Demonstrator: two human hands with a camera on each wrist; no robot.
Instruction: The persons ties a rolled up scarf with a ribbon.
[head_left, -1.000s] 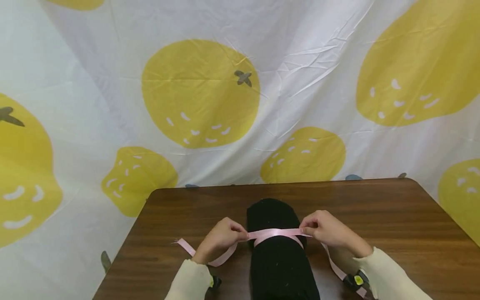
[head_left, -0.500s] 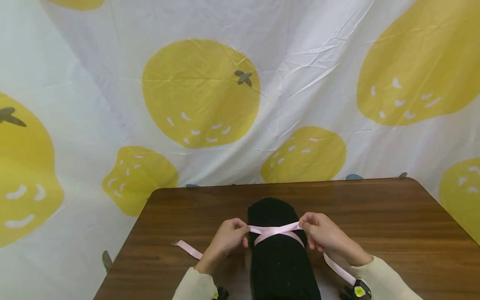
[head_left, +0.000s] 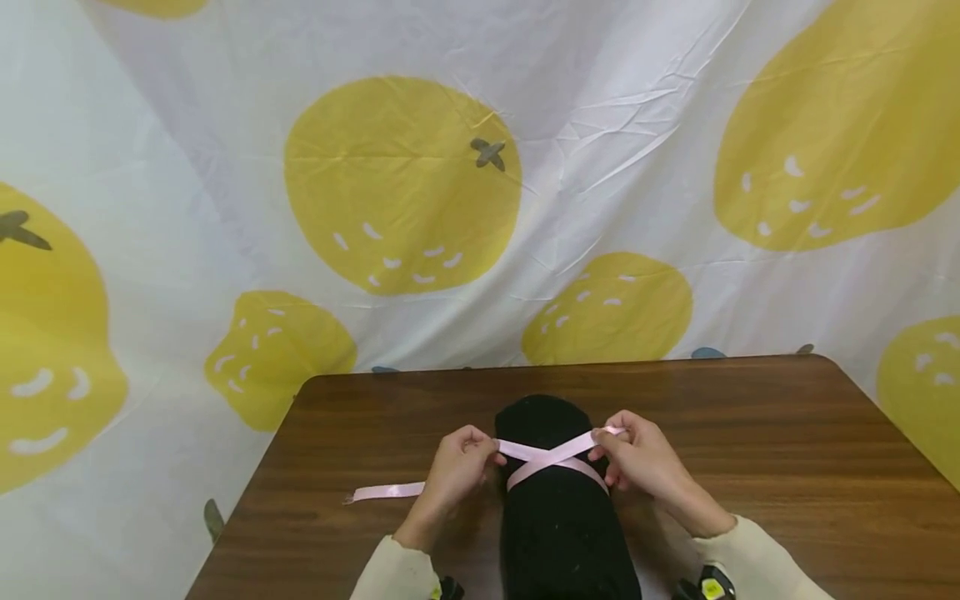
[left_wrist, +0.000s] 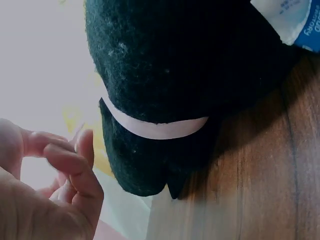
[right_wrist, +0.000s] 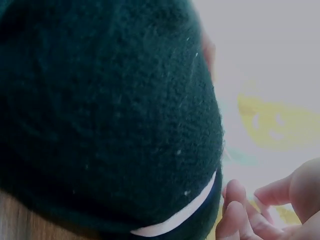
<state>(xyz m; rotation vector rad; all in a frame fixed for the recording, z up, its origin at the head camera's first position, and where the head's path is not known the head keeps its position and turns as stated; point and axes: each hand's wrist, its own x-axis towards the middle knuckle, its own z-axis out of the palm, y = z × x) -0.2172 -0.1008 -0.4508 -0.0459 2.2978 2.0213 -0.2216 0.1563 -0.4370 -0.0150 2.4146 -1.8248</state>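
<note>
A long black fuzzy bundle (head_left: 558,533) lies lengthwise on the table, and its fabric looks knitted or felted in both wrist views. Pink ribbon (head_left: 553,457) runs round its far part and crosses itself on top. My left hand (head_left: 459,471) pinches one side of the ribbon between thumb and finger at the bundle's left. At the right, my right hand (head_left: 645,462) pinches the other side, a bit of ribbon showing past its fingertips. Both lengths are drawn taut and slant up from the crossing. In the left wrist view the ribbon band (left_wrist: 160,129) wraps down the bundle's side.
A loose ribbon end (head_left: 386,492) lies left of my left hand on the brown wooden table (head_left: 360,425). A white and blue printed label (left_wrist: 300,22) shows beside the bundle. Behind the table hangs a white cloth with yellow fruit (head_left: 405,187).
Both hands have raised the ribbon lengths, which now make a clear X above the bundle. The right hand has moved slightly up and toward the middle. The loose left end has shifted.
</note>
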